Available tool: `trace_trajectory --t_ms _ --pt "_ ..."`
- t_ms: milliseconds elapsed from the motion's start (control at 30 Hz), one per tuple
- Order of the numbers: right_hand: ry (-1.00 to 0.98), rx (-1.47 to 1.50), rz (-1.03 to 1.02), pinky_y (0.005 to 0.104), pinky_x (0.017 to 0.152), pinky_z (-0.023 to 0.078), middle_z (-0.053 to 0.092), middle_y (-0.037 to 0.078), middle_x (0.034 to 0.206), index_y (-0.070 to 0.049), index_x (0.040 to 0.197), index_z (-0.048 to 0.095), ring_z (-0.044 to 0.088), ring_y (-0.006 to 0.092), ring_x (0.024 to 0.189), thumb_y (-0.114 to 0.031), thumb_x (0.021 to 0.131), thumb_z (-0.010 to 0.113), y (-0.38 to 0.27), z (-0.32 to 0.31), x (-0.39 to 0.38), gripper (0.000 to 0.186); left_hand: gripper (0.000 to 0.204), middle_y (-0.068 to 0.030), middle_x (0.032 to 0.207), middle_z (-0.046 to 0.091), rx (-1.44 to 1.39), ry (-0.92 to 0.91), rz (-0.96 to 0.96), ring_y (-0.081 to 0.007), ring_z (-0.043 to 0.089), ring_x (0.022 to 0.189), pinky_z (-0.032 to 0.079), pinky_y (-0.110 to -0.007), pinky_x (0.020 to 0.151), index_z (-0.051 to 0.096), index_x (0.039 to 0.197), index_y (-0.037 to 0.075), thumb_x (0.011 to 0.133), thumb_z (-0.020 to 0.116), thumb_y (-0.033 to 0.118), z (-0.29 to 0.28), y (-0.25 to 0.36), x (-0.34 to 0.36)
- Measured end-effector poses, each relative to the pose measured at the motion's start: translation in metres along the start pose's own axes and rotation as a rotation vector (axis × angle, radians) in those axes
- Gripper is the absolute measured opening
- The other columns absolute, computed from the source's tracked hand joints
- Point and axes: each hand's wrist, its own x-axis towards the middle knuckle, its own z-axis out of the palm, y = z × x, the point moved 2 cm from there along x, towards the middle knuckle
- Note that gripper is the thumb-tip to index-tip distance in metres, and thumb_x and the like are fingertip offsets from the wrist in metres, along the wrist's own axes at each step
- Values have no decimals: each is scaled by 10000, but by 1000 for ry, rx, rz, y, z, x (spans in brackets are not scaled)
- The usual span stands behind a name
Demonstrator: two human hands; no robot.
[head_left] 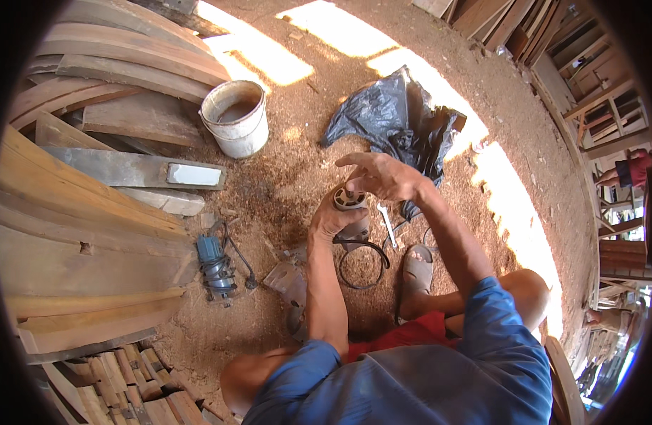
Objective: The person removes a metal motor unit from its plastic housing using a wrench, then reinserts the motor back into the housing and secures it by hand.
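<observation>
My left hand (329, 216) is wrapped around the grey cylindrical body of a corded power tool (352, 230), which looks like a router motor. It stands upright, its dark vented end and short metal shaft facing up. My right hand (386, 177) reaches over the top; lower fingertips close in at the shaft while one finger stretches out to the left. Exactly what those fingertips pinch is partly hidden. A black cord (361, 285) loops on the ground below the tool. To its right lies an open-ended wrench (388, 225), beside my sandalled foot (417, 269).
A blue power tool (214, 263) with its cord lies left, near a grey tool part (287, 283). Ahead are a whitish bucket (241, 134) and a crumpled black plastic bag (379, 113). Stacked curved planks (92, 248) line the left; wood shavings cover the ground. People stand far right.
</observation>
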Motion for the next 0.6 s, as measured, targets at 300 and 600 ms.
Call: trace_trajectory --t_ms 300,600 --pt "-214 -447 98 443 961 530 684 182 1198 -22 1256 628 659 308 1116 -258 1000 601 -65 -97 -20 349 499 -45 922 673 -384 -49 226 -184 675 862 563 -354 790 647 1087 69 673 855 255 30 58 6" --pt "-102 211 30 383 1008 490 655 193 1220 25 1361 535 624 263 1142 -176 1002 519 -11 -33 18 413 625 -98 1126 597 -518 -8 419 -222 636 993 552 -375 862 571 1213 55 693 809 309 36 98 4"
